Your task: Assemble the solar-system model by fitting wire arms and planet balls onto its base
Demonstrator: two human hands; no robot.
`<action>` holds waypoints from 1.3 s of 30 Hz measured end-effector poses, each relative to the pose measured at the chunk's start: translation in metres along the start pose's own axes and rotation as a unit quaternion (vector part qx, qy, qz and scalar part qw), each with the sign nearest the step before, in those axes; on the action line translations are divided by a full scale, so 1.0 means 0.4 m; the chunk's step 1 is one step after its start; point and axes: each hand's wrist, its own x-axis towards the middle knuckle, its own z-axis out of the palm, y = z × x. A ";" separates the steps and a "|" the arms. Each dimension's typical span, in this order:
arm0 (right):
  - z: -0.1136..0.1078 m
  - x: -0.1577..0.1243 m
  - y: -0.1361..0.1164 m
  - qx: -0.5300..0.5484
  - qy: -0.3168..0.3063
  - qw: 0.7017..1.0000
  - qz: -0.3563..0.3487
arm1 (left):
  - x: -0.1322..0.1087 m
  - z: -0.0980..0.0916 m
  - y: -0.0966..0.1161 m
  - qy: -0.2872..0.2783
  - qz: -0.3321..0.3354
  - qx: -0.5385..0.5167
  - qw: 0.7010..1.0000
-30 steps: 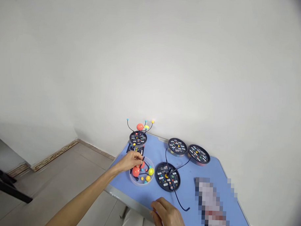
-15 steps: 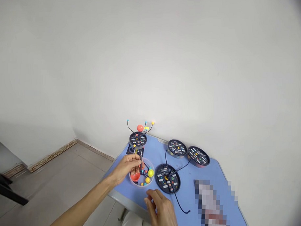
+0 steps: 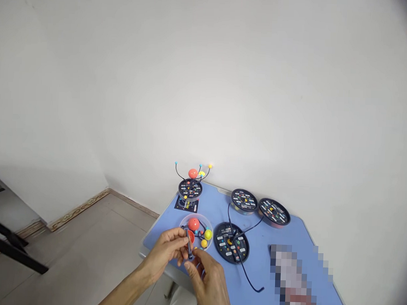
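My left hand (image 3: 169, 250) pinches a short black rod (image 3: 188, 244) between thumb and fingers, above the front of a clear round tub. The rod tilts, its thicker lower end towards me. At that end, the thumb and forefinger of my right hand (image 3: 208, 277) close in on either side. Behind the hands, the clear tub (image 3: 211, 228) holds a red ball (image 3: 193, 224), a red half shell (image 3: 191, 236), yellow balls (image 3: 207, 234), small coloured beads and black rods. My left fingers hide part of the tub.
Right of the tub lies a black printed disc (image 3: 220, 253) with curved black arms (image 3: 247, 274). Two lidded round tubs (image 3: 244, 200) (image 3: 274, 212) stand at the back. A planet model (image 3: 190, 188) is at back left by a printed card (image 3: 184, 205). A blurred-out item (image 3: 294, 280) lies right on the blue table (image 3: 256, 252).
My left hand has drawn the black rod from over the tub towards me. My right hand has moved up and left to its lower end. The view has shifted slightly.
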 end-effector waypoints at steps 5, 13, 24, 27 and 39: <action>-0.026 0.038 0.005 -0.157 0.025 0.987 -0.001 | 0.009 -0.039 0.004 0.082 0.020 -0.021 0.996; -0.001 0.164 -0.045 -0.425 -0.100 0.898 0.047 | 0.027 -0.043 -0.006 0.088 0.033 -0.013 0.995; 0.019 0.223 -0.024 -0.435 -0.138 0.887 0.070 | 0.045 -0.049 -0.020 0.063 0.019 -0.001 0.998; 0.022 0.231 -0.023 -0.436 -0.143 0.885 0.076 | 0.048 -0.052 -0.026 0.064 0.019 -0.004 0.998; 0.014 0.221 -0.034 -0.426 -0.096 0.896 0.077 | 0.048 -0.062 -0.025 0.073 0.016 -0.031 0.997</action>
